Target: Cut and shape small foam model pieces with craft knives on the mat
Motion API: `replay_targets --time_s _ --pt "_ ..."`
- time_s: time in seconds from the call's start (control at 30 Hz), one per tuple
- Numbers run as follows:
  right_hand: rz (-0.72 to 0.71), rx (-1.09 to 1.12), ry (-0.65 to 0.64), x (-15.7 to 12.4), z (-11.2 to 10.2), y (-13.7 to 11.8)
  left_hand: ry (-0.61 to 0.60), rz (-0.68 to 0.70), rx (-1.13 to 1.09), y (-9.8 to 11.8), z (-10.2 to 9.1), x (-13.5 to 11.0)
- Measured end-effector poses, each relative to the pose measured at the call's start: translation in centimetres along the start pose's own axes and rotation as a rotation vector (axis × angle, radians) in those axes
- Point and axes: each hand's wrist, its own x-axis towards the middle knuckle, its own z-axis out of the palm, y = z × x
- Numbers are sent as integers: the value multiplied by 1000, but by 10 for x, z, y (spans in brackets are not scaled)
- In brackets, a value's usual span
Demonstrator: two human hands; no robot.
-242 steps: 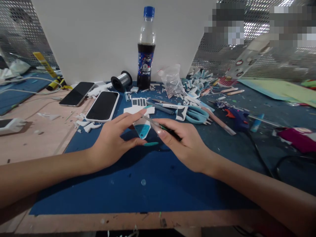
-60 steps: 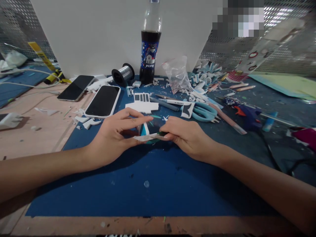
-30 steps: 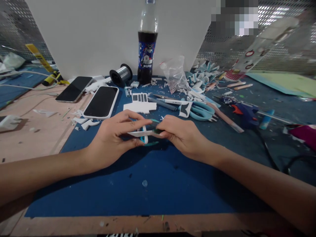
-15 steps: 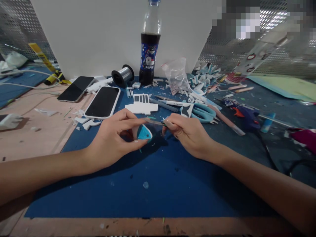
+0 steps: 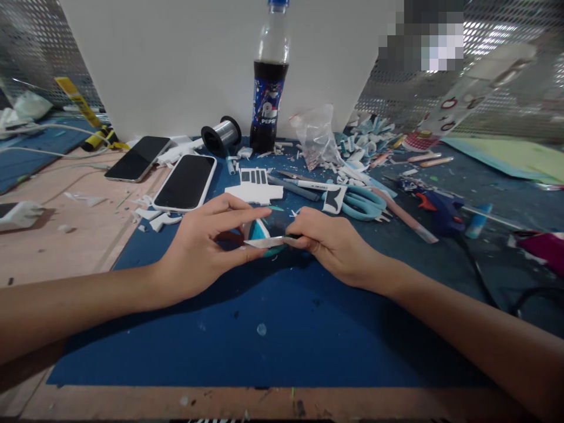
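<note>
Between the thumb and fingers of my left hand (image 5: 209,244) is a small white-and-turquoise foam piece (image 5: 259,228), pinched at its edges. My right hand (image 5: 337,247) is closed around a thin knife blade (image 5: 264,241), gripping its right end; the handle, if any, is hidden in the fingers. The blade points left and lies across the front of the foam piece, by my left thumb. Both hands are over the blue mat (image 5: 264,352). Just behind them lie a white foam cut-out (image 5: 255,192) with dark stripes and a small white piece (image 5: 334,200) with a black tail shape.
Behind the hands are scissors (image 5: 361,202), a spool of clear line (image 5: 221,135), a Pepsi bottle (image 5: 268,106), a plastic bag (image 5: 319,138) and scraps (image 5: 365,141). Two phones (image 5: 185,182) lie left. A glue gun (image 5: 445,211) and a clear bottle (image 5: 453,106) are at right.
The blade has moved from the upper edge of the foam piece down and toward me, and now crosses its front. The foam piece is tilted differently in my left hand.
</note>
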Motion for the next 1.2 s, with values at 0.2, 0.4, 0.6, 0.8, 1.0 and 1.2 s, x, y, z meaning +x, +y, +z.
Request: replay_targets --time_s 0.2,0.4,0.6,0.8,1.0,1.2 --pt "-46 -25 -1 0 -2 0 -10 -19 -9 -1 0 0" --pt "-63 -55 11 1 -2 0 -27 -63 -43 -1 0 1" --pt "-21 -92 -13 2 -1 -3 -20 -52 -25 -3 0 1" --pt "-42 -90 3 3 0 -5 -23 -58 -48 -2 2 0" --pt "-70 -119 31 3 -1 -3 -21 -84 -95 -1 0 1" --pt "-63 -133 16 3 0 -6 -56 -31 -56 -4 0 0"
